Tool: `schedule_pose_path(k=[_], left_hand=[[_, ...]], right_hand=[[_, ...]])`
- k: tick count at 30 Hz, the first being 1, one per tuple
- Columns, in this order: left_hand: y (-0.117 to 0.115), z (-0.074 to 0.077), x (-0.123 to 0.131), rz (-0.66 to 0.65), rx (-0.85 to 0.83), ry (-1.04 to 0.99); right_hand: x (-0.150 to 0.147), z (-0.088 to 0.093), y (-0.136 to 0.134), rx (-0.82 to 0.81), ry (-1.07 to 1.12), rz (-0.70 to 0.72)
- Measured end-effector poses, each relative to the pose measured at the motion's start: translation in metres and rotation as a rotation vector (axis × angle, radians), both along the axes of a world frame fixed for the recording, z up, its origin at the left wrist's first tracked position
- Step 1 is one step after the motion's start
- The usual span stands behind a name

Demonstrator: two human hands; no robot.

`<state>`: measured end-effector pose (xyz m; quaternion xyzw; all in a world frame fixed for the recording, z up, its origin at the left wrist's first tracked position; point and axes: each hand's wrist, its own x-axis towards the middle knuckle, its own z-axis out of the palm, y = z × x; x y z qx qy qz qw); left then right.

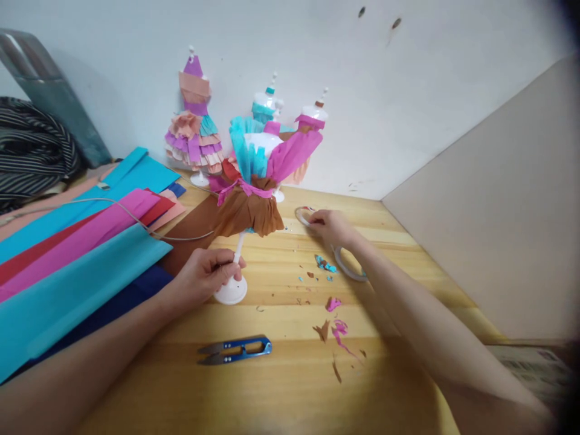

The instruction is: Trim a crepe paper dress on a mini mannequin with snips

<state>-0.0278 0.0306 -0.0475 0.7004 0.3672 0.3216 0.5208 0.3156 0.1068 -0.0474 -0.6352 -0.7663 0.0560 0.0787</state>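
My left hand (206,275) is closed around the thin white stem of a miniature dress form (238,248), its round base against the table. Brown crepe paper makes the form's skirt (251,208), with a pink tie at the waist and blue and pink strips fanning upward. Farther right, my right hand (333,226) pinches the edge of a thin white tape roll (302,216). Another tape roll (350,266) lies beneath my right forearm, partly hidden by it. Blue-handled thread snips (235,349) rest near the front.
Behind stand a form in a tiered paper dress (196,121) and other dress forms (312,115). Folded crepe paper sheets (86,241), crossed by a grey cable (131,214), cover the left. Paper scraps (333,304) are scattered mid-table. A bottle (54,96) and striped cloth (34,148) sit far left.
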Motion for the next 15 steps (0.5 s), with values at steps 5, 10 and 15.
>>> schedule_pose_path(k=[5,10,15], left_hand=[[0.003,-0.004,0.001,0.041,-0.093,-0.070],[0.006,-0.004,0.001,0.089,-0.167,-0.137],[0.007,-0.004,0.001,0.100,-0.208,-0.179]], right_hand=[[-0.022,0.007,-0.032,-0.051,0.015,0.150],[-0.030,0.016,-0.051,0.000,0.019,0.186],[-0.019,0.016,-0.015,0.070,-0.004,0.098]])
